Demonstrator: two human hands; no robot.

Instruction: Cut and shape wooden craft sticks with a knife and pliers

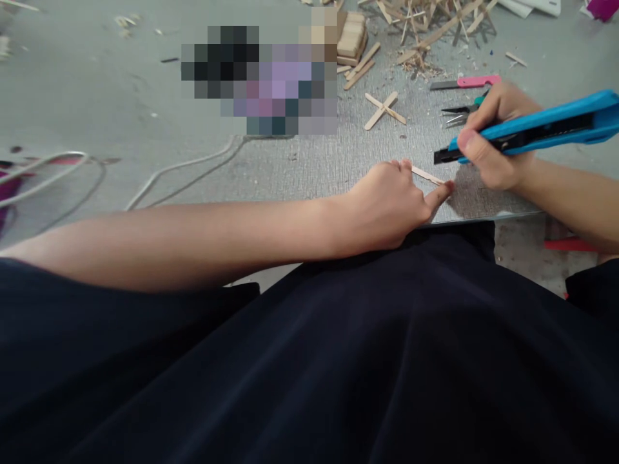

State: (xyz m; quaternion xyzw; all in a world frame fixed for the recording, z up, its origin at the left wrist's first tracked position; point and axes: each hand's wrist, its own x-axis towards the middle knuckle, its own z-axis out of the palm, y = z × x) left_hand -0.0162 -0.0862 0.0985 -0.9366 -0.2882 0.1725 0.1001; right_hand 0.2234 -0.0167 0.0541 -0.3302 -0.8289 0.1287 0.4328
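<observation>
My left hand [394,203] rests on a grey cutting mat [338,161], fingers curled and pressing a thin wooden stick [425,174] flat against it, the index finger stretched along the stick. My right hand [493,138] is wrapped round a blue utility knife [541,125]. The knife's dark tip hovers just above and right of the stick's far end. My dark clothing fills the lower half of the view.
Two crossed sticks [384,111] lie on the mat beyond my hands. A pink knife [464,82] and small pliers [459,115] sit near my right hand. Loose sticks and shavings [430,29] pile at the back, white cables [58,171] run left.
</observation>
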